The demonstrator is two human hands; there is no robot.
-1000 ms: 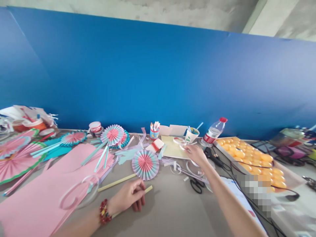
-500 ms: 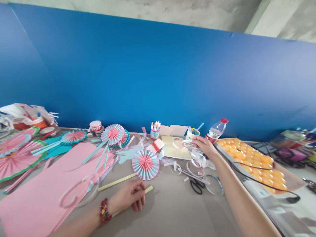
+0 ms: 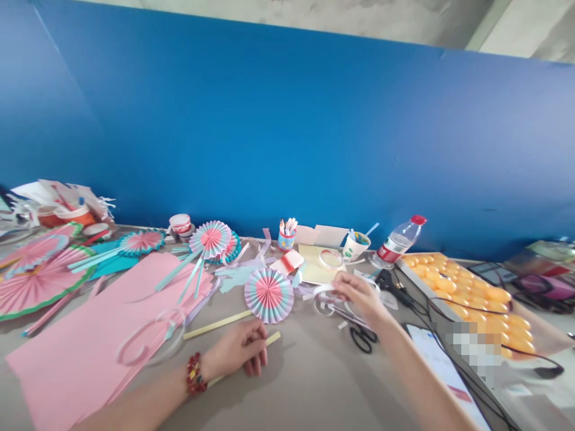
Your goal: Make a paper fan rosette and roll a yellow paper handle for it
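Observation:
My left hand (image 3: 240, 347) lies low on the table with its fingers curled. A pale yellow paper strip (image 3: 273, 339) runs through it, showing at both sides; the grip itself is partly hidden. My right hand (image 3: 357, 293) is closed in a pinch on a curly white strip (image 3: 324, 288), above a tangle of white strips. Below it lie black-handled scissors (image 3: 362, 339). A pleated pink, blue and lilac paper rosette (image 3: 268, 296) sits between the hands, touching a second yellow strip (image 3: 218, 324). Behind my right hand, a white ring-shaped roll (image 3: 331, 258) rests on yellow paper (image 3: 309, 272).
Pink sheets (image 3: 103, 335) and several paper fans (image 3: 42, 281) cover the left side. A pen cup (image 3: 286, 239), white cup (image 3: 356, 246) and bottle (image 3: 398, 242) stand along the blue partition (image 3: 269, 120). At right are a phone (image 3: 442, 371), cables and a tray of orange balls (image 3: 467, 299).
My right hand has come down and nearer, from beside the white cup to above the scissors, with white strips at its fingers. My left hand has stayed on the yellow strip.

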